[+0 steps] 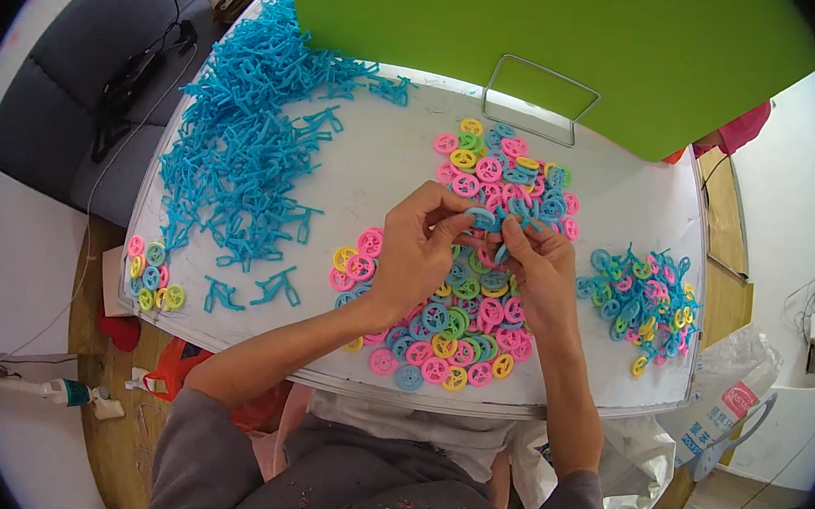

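Note:
My left hand (420, 246) pinches a blue toy wheel (479, 218) between thumb and fingers. Close against it, my right hand (545, 268) has its fingers pressed together on a small blue plastic piece, mostly hidden by the thumb and fingertips. Both hands meet above a heap of pink, yellow, green and blue toy wheels (460, 346) on the white table. To the left lies a large pile of blue plastic toy frames (245, 111), with a few loose ones nearer me. On the right is a smaller heap of frames with coloured wheels on them (640, 302).
A green board (547, 32) stands along the table's far side, with a wire handle (541, 99) before it. Several wheels (150, 274) lie at the left corner of the white table (379, 144). A grey sofa (70, 94) is at left, plastic bags (642, 464) at lower right.

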A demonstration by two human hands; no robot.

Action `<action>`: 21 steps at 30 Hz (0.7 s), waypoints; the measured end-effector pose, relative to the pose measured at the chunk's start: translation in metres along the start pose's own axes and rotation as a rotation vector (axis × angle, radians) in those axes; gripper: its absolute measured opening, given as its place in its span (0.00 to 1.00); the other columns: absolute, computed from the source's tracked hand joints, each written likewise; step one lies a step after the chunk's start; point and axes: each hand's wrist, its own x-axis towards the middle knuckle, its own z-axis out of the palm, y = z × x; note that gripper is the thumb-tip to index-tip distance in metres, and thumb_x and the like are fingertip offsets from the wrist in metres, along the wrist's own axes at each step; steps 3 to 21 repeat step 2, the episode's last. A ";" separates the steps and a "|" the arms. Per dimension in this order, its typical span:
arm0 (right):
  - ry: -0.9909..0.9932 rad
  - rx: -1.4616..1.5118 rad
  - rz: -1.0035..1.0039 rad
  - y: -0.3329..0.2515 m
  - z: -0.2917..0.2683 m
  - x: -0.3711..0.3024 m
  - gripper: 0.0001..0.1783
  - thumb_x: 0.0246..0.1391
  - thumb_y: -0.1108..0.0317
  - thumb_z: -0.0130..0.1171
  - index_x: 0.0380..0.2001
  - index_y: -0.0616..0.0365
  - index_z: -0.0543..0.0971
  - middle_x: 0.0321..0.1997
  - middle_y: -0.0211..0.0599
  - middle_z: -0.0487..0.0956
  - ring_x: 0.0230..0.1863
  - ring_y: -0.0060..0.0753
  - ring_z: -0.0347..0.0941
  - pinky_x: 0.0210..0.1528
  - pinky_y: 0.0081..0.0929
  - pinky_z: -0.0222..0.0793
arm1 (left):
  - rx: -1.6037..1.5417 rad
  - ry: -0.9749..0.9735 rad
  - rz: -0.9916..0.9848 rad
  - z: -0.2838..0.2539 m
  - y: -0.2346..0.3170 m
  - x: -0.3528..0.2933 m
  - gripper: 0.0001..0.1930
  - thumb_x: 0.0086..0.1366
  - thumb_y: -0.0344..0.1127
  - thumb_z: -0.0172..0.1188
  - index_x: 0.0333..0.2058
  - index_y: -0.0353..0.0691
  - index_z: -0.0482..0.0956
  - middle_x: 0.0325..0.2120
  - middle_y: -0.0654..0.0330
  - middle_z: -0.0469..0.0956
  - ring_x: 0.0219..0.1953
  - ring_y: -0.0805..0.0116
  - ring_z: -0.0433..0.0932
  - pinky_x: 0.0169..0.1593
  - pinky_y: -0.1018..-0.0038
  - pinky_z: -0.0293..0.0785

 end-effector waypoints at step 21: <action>0.044 -0.092 -0.029 0.003 0.001 -0.001 0.14 0.57 0.64 0.60 0.40 0.63 0.79 0.32 0.34 0.81 0.34 0.21 0.76 0.33 0.16 0.71 | 0.113 0.024 0.061 -0.001 -0.003 -0.002 0.06 0.65 0.19 0.48 0.37 0.32 0.74 0.36 0.56 0.78 0.39 0.68 0.79 0.39 0.74 0.80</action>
